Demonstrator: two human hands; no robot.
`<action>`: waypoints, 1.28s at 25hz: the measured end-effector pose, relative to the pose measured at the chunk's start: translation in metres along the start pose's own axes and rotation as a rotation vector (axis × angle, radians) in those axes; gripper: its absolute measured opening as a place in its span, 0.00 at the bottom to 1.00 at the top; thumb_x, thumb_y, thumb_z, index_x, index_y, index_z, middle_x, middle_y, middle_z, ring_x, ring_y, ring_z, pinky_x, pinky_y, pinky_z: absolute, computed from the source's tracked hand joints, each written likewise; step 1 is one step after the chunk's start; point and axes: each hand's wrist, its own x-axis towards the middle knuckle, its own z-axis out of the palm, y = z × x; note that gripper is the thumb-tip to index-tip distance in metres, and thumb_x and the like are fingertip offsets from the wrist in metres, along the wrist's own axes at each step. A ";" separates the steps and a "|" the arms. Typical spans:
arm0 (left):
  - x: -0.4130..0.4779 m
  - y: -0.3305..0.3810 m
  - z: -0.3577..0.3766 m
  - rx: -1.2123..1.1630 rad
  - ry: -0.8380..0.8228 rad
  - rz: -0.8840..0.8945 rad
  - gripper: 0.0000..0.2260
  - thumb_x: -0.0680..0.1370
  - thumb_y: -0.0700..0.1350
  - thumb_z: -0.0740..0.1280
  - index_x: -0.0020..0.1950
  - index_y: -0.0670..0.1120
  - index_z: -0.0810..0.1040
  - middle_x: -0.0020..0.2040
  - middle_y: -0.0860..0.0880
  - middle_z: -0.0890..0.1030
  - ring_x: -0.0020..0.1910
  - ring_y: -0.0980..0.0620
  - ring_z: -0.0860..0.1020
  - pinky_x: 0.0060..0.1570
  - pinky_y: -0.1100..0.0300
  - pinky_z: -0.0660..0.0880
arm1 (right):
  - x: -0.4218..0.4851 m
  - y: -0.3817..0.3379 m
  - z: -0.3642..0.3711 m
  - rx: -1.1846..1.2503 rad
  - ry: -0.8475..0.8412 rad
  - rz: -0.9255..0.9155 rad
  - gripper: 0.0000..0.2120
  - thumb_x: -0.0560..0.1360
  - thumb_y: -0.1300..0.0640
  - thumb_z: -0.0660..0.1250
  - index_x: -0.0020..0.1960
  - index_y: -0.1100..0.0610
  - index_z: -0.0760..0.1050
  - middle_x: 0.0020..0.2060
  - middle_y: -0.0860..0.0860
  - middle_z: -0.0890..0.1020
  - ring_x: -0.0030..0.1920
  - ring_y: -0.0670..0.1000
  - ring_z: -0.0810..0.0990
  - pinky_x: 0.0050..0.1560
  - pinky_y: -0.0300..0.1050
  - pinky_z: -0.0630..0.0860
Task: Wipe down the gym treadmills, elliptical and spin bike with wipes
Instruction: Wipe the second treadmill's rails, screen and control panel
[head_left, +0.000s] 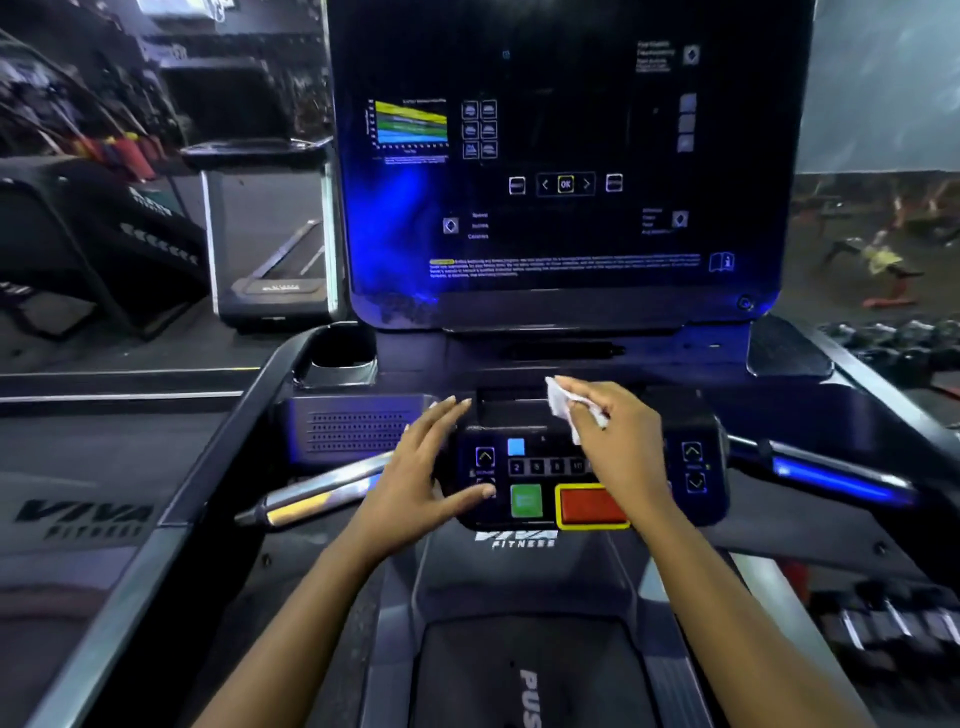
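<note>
- Two bare hands over the control panel (540, 467) of a treadmill (519, 613), seen from above.
- Right hand (621, 436) palm down over the upper right part of the panel, fingers curled, thumb and fingertips pinching a crumpled white wipe (563, 408).
- Wipe sticking out to the left of that hand at the panel's top edge, just in front of the dark ledge under the screen (566, 156); contact with the surface not clear.
- Left hand (421, 467) flat at the panel's left edge, fingers straight and slightly spread, holding nothing; thumb stretched toward the green button (526, 500), touching the panel or not impossible to tell.
- On the panel: a blue square (516, 447), a row of number keys, the green button and, just beside it, a red button (587, 506) with a yellow border, partly covered by the right wrist; arrow keys at both ends.
- Screen upright and dark, with a coloured chart, small icons and an OK key; blue glare at its lower left.
- Chrome handlebar (322, 493) reaching out leftward from under the left hand; a second handlebar (831, 473) on the right with a blue reflection.
- Cup holder (343, 358) and speaker grille (358, 431) left of the panel.
- "VIVA FITNESS" lettering (517, 539) just below the panel.
- Neighbouring treadmill (83, 514) on the left; dumbbells (909, 623) low on the right.
</note>
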 end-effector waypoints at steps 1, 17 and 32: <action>0.000 -0.001 0.002 0.057 -0.026 0.009 0.43 0.64 0.74 0.63 0.74 0.59 0.53 0.74 0.59 0.56 0.75 0.61 0.53 0.74 0.46 0.56 | -0.010 0.004 -0.007 -0.005 0.035 0.015 0.15 0.74 0.70 0.63 0.55 0.57 0.81 0.46 0.43 0.81 0.46 0.30 0.75 0.48 0.22 0.68; -0.006 -0.020 0.017 0.376 -0.021 0.002 0.59 0.54 0.75 0.65 0.77 0.47 0.52 0.76 0.53 0.57 0.74 0.51 0.61 0.70 0.47 0.59 | -0.061 0.048 0.027 -0.590 -0.096 -0.504 0.28 0.69 0.70 0.49 0.67 0.64 0.70 0.65 0.57 0.74 0.67 0.55 0.71 0.68 0.44 0.66; -0.005 -0.017 0.018 0.379 -0.033 0.001 0.58 0.56 0.73 0.67 0.77 0.46 0.52 0.76 0.56 0.54 0.73 0.52 0.60 0.70 0.46 0.59 | -0.032 0.010 0.071 -0.501 -0.126 -0.581 0.20 0.71 0.67 0.56 0.60 0.67 0.75 0.59 0.60 0.79 0.61 0.57 0.77 0.63 0.48 0.71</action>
